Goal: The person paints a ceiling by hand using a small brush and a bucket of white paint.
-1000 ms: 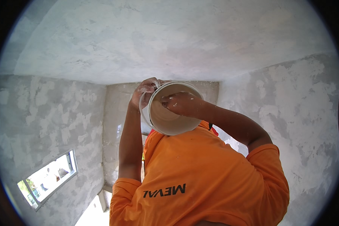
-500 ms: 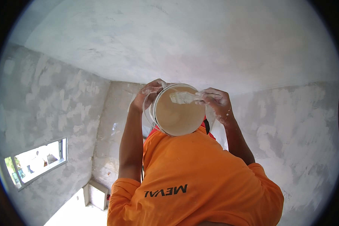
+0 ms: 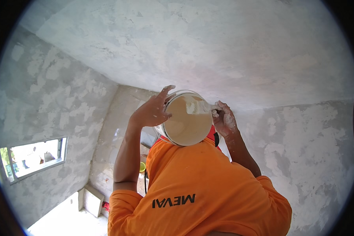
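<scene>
A white round bucket [image 3: 177, 141] with a pale beige surface showing inside is in front of my orange-shirted torso. At its left rim, my left hand [image 3: 153, 109] grips with the thumb over the edge, while the index finger points away from it. My right hand [image 3: 225, 119] pinches the handle of a flat paintbrush [image 3: 200, 107] caked in whitish material. The brush reaches over the right side of the bucket's mouth, its bristle end partly within the rim. Whitish smears cover the fingers of my right hand.
A patchy grey and white plastered wall [image 3: 47, 106] has a small window [image 3: 35, 157] at left. Another broad plastered surface [image 3: 208, 47] spans the top. Lower left, a pale boxy block [image 3: 92, 201] stands near a red object [image 3: 106, 205]; a yellow-green container [image 3: 142, 167] shows beside my left arm.
My left hand has shifted lower on the rim, its index finger now extended. The bucket has moved slightly down in view, and the brush's bristle end has shifted right with my right hand lower.
</scene>
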The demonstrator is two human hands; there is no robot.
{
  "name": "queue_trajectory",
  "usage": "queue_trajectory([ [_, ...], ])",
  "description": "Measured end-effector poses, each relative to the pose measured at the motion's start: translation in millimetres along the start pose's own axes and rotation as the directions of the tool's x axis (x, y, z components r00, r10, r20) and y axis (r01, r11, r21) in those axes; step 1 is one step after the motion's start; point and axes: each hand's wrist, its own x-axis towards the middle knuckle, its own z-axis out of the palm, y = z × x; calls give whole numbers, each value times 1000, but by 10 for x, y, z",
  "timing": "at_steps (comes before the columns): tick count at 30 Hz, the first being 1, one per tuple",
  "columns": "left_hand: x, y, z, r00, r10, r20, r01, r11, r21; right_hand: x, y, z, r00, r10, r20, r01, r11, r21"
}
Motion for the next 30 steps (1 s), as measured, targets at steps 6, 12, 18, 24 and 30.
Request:
queue_trajectory([
  [6, 55, 369, -4, 966, -258, -10, 230, 844, 484, -113, 47, 3, 1000, -27, -4, 27, 997, 73],
  [12, 271, 704, -171, 994, -59, 89, 6, 864, 504, -428, -112, 142, 980, -175, -91, 194, 937, 291],
  [18, 661, 1643, -302, 914, 288, 288, -407, 642, 650, -877, -730, 440, 910, -411, 51, 340, 812, 475],
  [24, 571, 2979, -428, 816, 371, 443, -564, 341, 752, -1597, -1343, 904, 725, -680, 107, 542, 660, 520],
  [30, 164, 3839, -548, 815, 400, 419, -517, 174, 838, -2301, -1590, 1033, 463, -841, 281, 667, 539, 513],
])
